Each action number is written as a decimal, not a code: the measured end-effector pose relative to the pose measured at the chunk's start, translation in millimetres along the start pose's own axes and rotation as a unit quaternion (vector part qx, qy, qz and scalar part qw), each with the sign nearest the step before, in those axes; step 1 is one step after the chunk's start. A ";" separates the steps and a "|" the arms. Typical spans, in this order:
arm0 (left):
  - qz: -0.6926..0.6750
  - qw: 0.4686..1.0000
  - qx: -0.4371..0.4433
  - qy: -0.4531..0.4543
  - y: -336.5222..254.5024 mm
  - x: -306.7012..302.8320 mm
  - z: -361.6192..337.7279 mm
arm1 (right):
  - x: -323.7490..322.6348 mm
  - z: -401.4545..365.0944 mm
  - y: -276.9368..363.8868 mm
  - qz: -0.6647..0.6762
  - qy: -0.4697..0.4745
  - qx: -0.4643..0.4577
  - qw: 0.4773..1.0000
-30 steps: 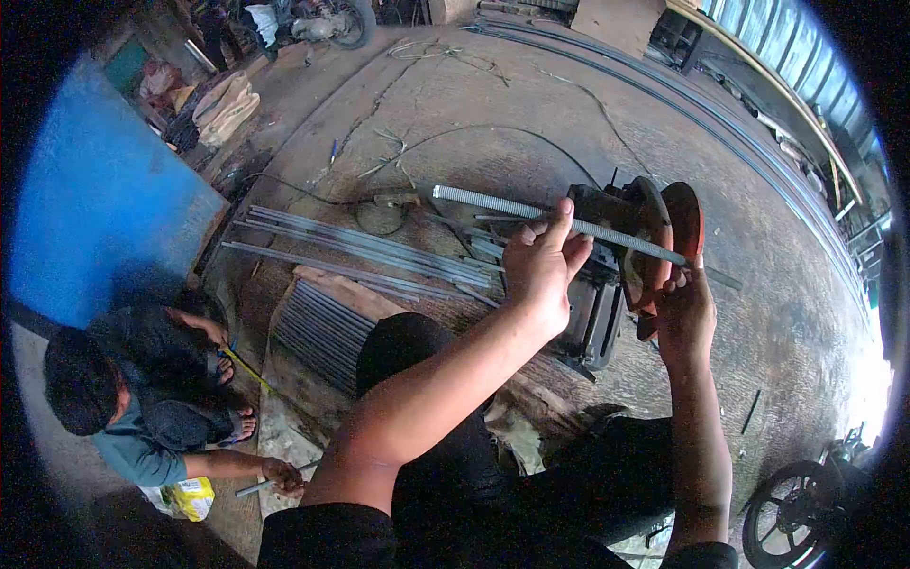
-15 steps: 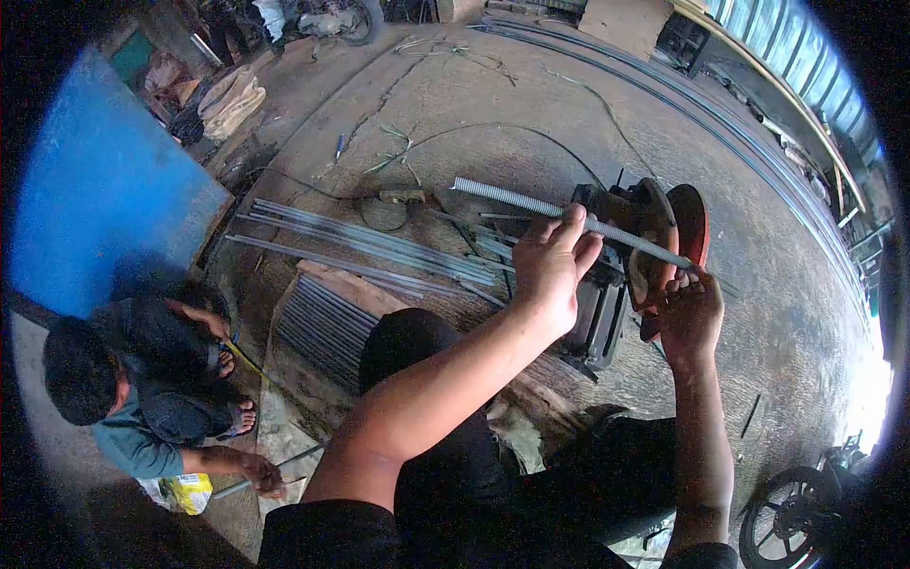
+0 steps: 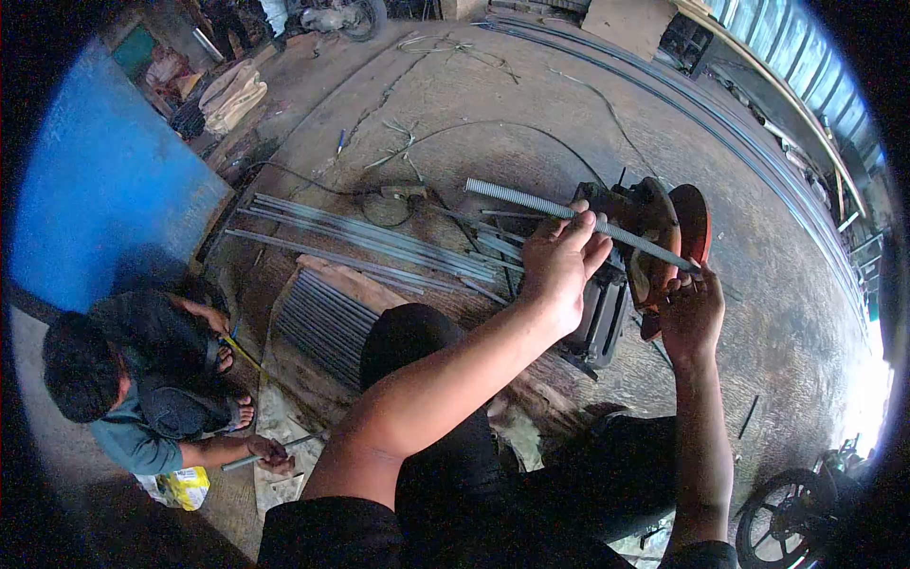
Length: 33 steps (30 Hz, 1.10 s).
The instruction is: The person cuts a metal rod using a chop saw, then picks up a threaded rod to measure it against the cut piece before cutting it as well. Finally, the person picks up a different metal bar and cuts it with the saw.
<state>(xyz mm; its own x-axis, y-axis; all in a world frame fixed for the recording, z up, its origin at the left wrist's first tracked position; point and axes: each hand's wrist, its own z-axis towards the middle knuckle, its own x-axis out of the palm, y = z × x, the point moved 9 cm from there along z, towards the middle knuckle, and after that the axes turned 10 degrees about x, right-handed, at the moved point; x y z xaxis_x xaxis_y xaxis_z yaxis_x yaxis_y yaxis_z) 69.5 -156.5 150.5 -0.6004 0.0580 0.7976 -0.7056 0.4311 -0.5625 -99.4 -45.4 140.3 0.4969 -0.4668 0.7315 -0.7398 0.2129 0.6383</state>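
Observation:
A grey threaded rod (image 3: 512, 195) slants across the middle of the view, its far end up to the left. My left hand (image 3: 555, 275) grips it near mid-length between thumb and fingers. At the lower right end, my right hand (image 3: 694, 318) pinches the rod's tip, its other fingers curled. Behind and below the rod stands an orange and black bench machine (image 3: 654, 228) with a round red guard; the rod overlaps it in this view. Long grey bars (image 3: 379, 245) lie on the floor to the left. Nearer my knee is a row of shorter rods (image 3: 322, 318).
A co-worker (image 3: 152, 379) crouches at the left, holding a short bar (image 3: 270, 453) and a yellow tape measure (image 3: 245, 353). A blue panel (image 3: 104, 199) stands behind them. A cable (image 3: 512, 124) curves over the floor. Long pipes (image 3: 701, 114) lie along the right, with a motorcycle wheel (image 3: 782, 522) nearby.
Both hands still hold the threaded rod, which has shifted slightly to the right along with my left hand. The co-worker's short bar has risen a little and lies flatter.

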 end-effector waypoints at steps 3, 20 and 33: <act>-0.007 1.000 0.003 0.012 1.1 1.1 0.2 | 12.3 -14.4 -0.4 -0.024 -0.103 0.011 0.994; 0.008 0.999 0.006 0.036 3.7 5.4 -3.6 | -0.2 -6.1 2.6 -0.068 -0.096 -0.021 0.993; 0.022 0.999 0.023 0.043 1.5 8.9 -6.0 | 13.8 -6.7 -3.4 -0.091 0.010 0.024 0.996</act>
<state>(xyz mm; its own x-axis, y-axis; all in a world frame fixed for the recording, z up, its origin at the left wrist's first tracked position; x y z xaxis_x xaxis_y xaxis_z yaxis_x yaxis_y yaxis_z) 65.3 -149.9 158.0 -0.5986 0.1536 0.7862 -0.6970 0.3838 -0.6057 -87.0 -46.8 149.8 0.6334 -0.4771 0.6093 -0.6566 0.0853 0.7494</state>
